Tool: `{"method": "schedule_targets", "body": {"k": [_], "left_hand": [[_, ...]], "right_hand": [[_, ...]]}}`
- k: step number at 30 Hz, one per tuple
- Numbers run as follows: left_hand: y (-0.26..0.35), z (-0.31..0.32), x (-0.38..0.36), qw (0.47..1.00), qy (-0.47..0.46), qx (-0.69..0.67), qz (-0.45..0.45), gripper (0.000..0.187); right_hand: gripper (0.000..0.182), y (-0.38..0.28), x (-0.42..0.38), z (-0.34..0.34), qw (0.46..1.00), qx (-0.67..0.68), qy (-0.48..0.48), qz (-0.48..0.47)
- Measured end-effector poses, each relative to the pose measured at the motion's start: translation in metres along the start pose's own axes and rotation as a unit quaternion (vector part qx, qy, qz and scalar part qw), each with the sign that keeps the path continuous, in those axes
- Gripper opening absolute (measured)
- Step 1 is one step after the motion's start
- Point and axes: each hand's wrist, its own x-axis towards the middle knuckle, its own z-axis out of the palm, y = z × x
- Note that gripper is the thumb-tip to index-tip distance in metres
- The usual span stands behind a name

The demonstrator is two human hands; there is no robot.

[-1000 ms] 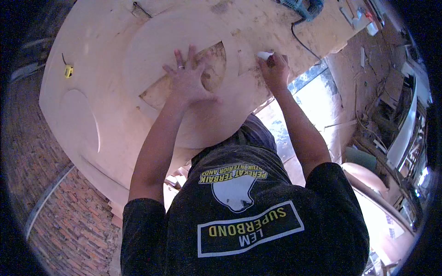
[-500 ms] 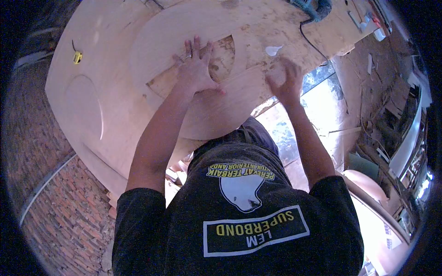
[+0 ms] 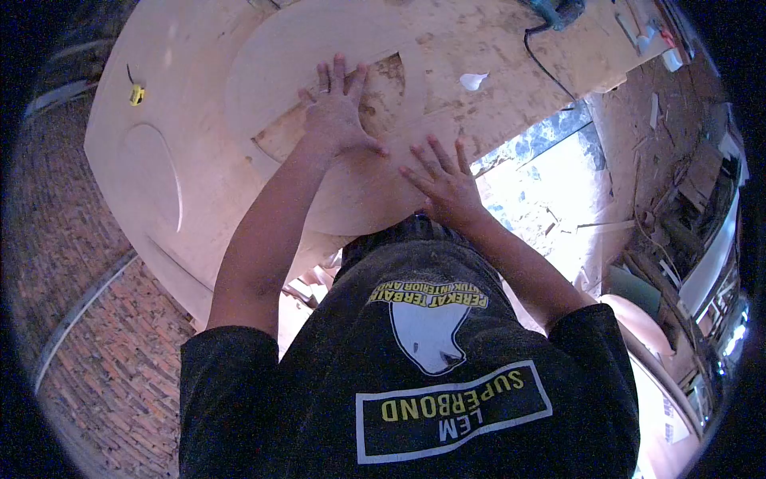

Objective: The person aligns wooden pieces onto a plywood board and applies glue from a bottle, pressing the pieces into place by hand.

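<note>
Two hands are spread flat, fingers wide, gripping nothing: your left hand (image 3: 337, 116) presses on the curved plywood panel (image 3: 351, 191) at the edge of its cut-out opening (image 3: 383, 88), and your right hand (image 3: 447, 185) lies on the panel's near rim at about 4 o'clock from the left. The panel rests on the larger sheet covering the counter (image 3: 159, 96), with its near edge hanging over toward your body.

The overhang is the likely weak point: lean hard on the right hand and the panel could tip or slide off the sheet below. Your left fingers sit at the rough sawn edge of the opening, so a slip may mean splinters. The white scrap (image 3: 473, 81) at 1 o'clock looks loose and could be dragged under the panel if it shifts. The power tool (image 3: 558, 9) and its cable (image 3: 550, 68) near 1 o'clock could snag on a swung panel. The yellow tape measure (image 3: 137, 94) at 10 o'clock lies well apart.
</note>
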Motion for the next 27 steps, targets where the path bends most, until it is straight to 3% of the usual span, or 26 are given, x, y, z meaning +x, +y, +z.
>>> {"method": "schedule_targets", "body": {"k": [6,15,18,21,22,25,27], "left_hand": [[0.002,-0.001,0.003,1.000,-0.021,0.021,-0.005,0.169],[0.003,-0.004,0.001,0.999,-0.030,0.012,-0.015,0.170],[0.001,0.000,0.000,1.000,-0.013,-0.002,-0.006,0.170],[-0.003,0.004,-0.002,1.000,-0.003,-0.015,0.004,0.170],[-0.004,0.005,-0.002,1.000,0.000,-0.019,0.005,0.169],[-0.007,0.012,0.002,0.999,0.009,-0.032,0.003,0.166],[-0.011,0.027,0.008,0.998,0.043,-0.043,-0.002,0.165]], "right_hand": [[0.080,-0.001,-0.002,0.000,1.000,-0.021,-0.016,0.006],[0.086,0.002,-0.006,-0.010,1.000,-0.007,-0.013,-0.013],[0.087,0.009,-0.005,-0.019,0.998,0.040,-0.056,-0.006],[0.087,0.010,-0.004,-0.038,0.995,0.087,-0.048,0.016],[0.084,0.015,-0.004,-0.036,0.992,0.121,0.037,0.018],[0.083,0.049,0.003,0.001,0.950,0.206,0.129,0.198],[0.081,0.053,0.025,-0.014,0.898,0.342,0.121,0.249]]}}
